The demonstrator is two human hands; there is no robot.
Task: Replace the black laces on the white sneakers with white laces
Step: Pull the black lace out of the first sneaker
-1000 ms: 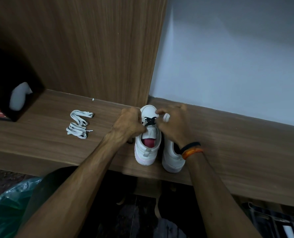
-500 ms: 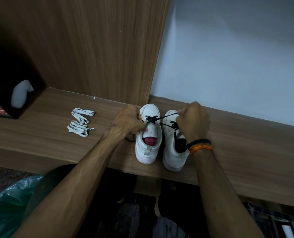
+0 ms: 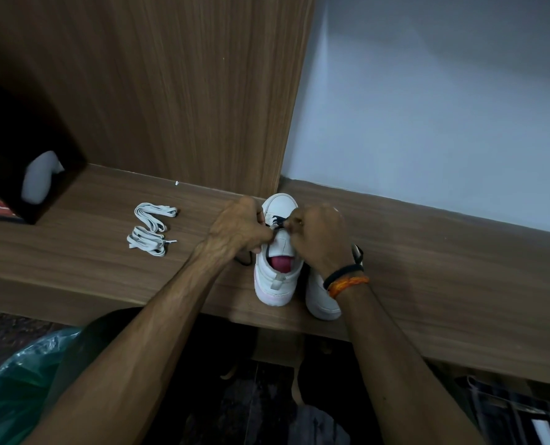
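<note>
Where the wooden shelf (image 3: 427, 271) meets the upright wooden panel (image 3: 170, 91), two white sneakers (image 3: 278, 277) are placed side by side near the front edge, toes to the back. The left shoe is worked on: its black lace (image 3: 275, 223) is pinched by the curled fingers of the left hand (image 3: 238, 228) and the right hand (image 3: 318, 236), which are close together over the tongue. The white laces (image 3: 150, 228) are laid in a bundle to the left, well apart.

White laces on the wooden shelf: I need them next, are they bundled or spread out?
Bundled: the flat white laces lie folded in loops.
</note>
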